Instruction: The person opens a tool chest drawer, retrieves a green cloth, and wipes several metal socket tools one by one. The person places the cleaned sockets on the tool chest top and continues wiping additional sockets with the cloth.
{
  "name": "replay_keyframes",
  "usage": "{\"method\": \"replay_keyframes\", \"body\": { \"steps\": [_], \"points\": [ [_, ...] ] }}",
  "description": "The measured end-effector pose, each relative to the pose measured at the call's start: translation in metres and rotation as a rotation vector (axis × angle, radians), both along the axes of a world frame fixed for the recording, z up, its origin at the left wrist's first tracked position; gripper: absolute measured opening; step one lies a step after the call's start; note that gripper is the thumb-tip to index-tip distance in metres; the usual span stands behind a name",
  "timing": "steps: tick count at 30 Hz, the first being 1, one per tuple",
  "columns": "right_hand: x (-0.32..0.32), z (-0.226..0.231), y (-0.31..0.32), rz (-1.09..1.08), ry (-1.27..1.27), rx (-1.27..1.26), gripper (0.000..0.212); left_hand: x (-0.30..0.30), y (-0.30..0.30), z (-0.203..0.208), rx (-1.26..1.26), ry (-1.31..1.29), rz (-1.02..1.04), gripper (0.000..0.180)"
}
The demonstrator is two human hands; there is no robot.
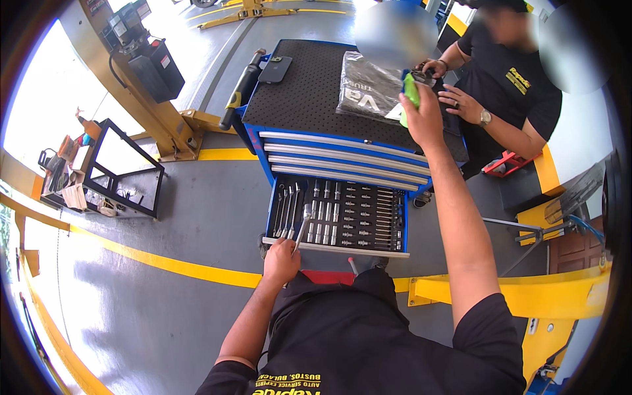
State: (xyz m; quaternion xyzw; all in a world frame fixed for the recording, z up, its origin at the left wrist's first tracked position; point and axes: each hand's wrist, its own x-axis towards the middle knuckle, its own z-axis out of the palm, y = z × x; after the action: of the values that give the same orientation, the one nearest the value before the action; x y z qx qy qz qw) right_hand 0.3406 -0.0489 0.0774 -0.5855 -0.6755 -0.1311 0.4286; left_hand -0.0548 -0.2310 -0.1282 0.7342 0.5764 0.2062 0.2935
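My left hand (282,262) is closed round the lower end of a silver wrench (303,228) at the drawer's front edge. The wrench tilts up over the open tool drawer (336,249), and its exact type is too small to tell. Several combination wrenches (288,209), rows of sockets (327,210) and slim bits (384,214) lie in the dark drawer insert. My right arm stretches over the blue tool cabinet (263,131), and my right hand (426,118) grips a bright green cloth (412,91) above a dark printed plastic bag (362,76).
A co-worker (513,85) stands at the cabinet's far right, both hands near the bag. A phone (275,70) lies on the black perforated top. A black cart (131,178) stands left, near a yellow lift post (131,85). Yellow lift arms (513,293) reach in at right.
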Motion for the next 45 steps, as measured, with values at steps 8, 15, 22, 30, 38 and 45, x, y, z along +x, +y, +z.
{"method": "replay_keyframes", "body": {
  "steps": [8,15,22,30,38,45],
  "points": [
    [0.01,-0.099,0.037,-0.007,-0.582,-0.341,0.056,0.035,0.088,-0.129,-0.113,0.163,0.148,0.015],
    [0.007,-0.097,0.042,-0.038,-0.562,-0.34,0.057,0.07,0.152,-0.201,0.071,0.159,0.143,0.012],
    [0.007,-0.102,0.043,-0.053,-0.533,-0.338,0.055,0.068,0.142,-0.229,0.006,0.195,0.134,0.015],
    [0.01,-0.105,0.044,-0.071,-0.533,-0.329,0.056,0.072,0.128,-0.22,-0.105,0.294,0.144,0.019],
    [0.009,-0.108,0.046,-0.078,-0.559,-0.308,0.057,0.061,0.137,-0.219,-0.128,0.404,-0.058,0.062],
    [0.01,-0.109,0.045,-0.088,-0.548,-0.305,0.056,0.073,0.124,-0.224,-0.135,0.44,-0.007,0.06]
  ]
}}
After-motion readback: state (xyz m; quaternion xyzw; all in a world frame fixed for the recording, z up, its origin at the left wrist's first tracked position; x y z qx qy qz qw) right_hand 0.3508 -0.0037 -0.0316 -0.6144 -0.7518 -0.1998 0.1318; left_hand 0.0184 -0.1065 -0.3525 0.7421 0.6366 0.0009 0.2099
